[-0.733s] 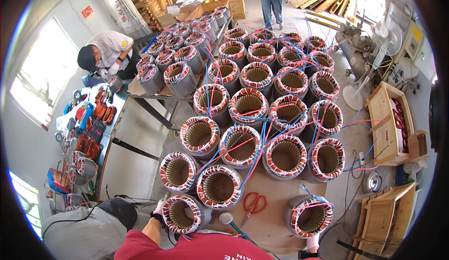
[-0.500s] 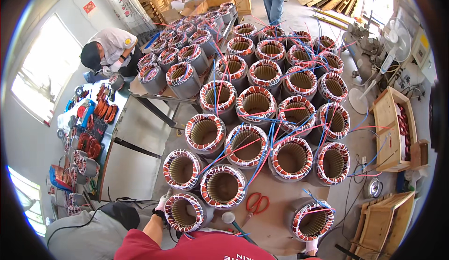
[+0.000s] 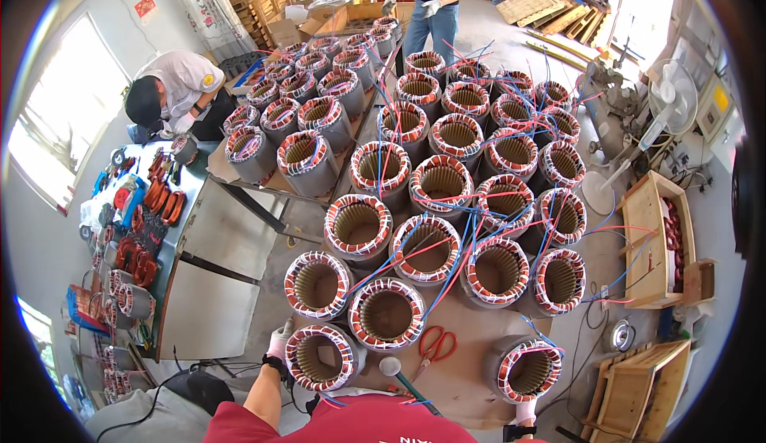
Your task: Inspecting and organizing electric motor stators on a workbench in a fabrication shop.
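One wound motor stator [image 3: 308, 358], at the lower left of centre, is touched along its left side by the gloved left hand [image 3: 279, 341]; at the lower right, the gloved right hand [image 3: 526, 412] is seen just below the rim of a second stator [image 3: 530, 374]. Whether either grip is wide or narrow cannot be told from this view. Between the two stators, red-handled scissors [image 3: 436, 346] and a green-handled mallet [image 3: 390, 366] are laid on a brown sheet [image 3: 465, 330]. Above, further stators [image 3: 441, 181] are ranged in rows.
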Action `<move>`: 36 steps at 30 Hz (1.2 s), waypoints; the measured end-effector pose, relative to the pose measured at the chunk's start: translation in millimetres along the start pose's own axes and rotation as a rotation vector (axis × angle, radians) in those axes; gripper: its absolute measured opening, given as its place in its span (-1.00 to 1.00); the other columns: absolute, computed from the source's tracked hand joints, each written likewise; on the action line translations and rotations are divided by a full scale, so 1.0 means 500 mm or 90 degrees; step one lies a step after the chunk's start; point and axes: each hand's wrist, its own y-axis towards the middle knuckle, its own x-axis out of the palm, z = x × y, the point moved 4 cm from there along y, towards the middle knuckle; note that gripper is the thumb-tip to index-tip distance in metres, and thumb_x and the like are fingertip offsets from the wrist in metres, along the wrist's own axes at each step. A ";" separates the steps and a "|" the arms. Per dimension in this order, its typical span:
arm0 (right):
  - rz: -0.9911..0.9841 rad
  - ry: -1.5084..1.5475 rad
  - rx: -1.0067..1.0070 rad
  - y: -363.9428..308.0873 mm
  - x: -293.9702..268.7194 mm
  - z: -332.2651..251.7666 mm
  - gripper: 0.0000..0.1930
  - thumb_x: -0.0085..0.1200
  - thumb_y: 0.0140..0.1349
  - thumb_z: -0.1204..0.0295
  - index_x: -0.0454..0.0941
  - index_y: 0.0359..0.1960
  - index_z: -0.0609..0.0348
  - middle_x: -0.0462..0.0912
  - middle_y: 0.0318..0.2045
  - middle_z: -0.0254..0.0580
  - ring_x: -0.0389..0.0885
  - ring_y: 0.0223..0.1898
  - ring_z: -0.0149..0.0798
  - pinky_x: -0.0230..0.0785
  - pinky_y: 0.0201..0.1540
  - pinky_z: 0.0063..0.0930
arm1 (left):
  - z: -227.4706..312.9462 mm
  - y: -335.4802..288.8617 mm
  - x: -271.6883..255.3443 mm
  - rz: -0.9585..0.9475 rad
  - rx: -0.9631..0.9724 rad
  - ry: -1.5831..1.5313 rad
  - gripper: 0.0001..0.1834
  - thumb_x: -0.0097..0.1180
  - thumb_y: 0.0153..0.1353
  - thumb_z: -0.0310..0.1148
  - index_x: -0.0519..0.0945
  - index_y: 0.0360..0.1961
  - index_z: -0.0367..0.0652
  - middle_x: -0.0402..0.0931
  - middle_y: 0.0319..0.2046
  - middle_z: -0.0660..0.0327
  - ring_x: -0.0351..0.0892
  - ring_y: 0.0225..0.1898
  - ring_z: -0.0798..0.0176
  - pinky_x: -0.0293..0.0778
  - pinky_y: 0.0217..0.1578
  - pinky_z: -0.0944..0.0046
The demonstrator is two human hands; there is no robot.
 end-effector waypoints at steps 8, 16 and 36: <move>0.045 -0.024 -0.012 0.063 0.001 0.010 -0.74 -0.16 0.16 0.48 0.42 -0.12 0.26 0.53 -0.23 -0.22 0.47 -0.22 -0.40 0.32 -0.14 -0.52 | 0.037 -0.044 0.012 0.118 0.184 0.186 -0.61 0.07 0.15 -0.13 0.55 -0.42 -0.34 0.53 -0.53 0.23 0.43 -0.53 0.41 0.37 -0.52 0.36; 0.032 -0.096 -0.012 0.030 -0.024 0.040 -0.73 -0.16 0.16 0.47 0.41 -0.11 0.26 0.53 -0.22 -0.22 0.48 -0.21 -0.40 0.32 -0.14 -0.52 | 0.014 -0.013 -0.020 0.134 0.185 0.128 -0.66 0.13 0.10 -0.19 0.53 -0.50 -0.33 0.50 -0.60 0.25 0.38 -0.58 0.43 0.33 -0.55 0.36; 0.078 0.024 -0.065 -0.074 -0.018 -0.143 -0.53 -0.02 0.09 0.39 0.26 0.07 0.25 0.50 -0.13 -0.18 0.47 -0.14 -0.31 0.32 -0.09 -0.48 | -0.327 0.039 -0.085 -0.103 0.031 -0.272 -0.44 -0.26 0.22 0.05 0.24 0.11 -0.10 0.43 -0.09 0.16 0.40 -0.05 0.17 0.32 -0.02 0.14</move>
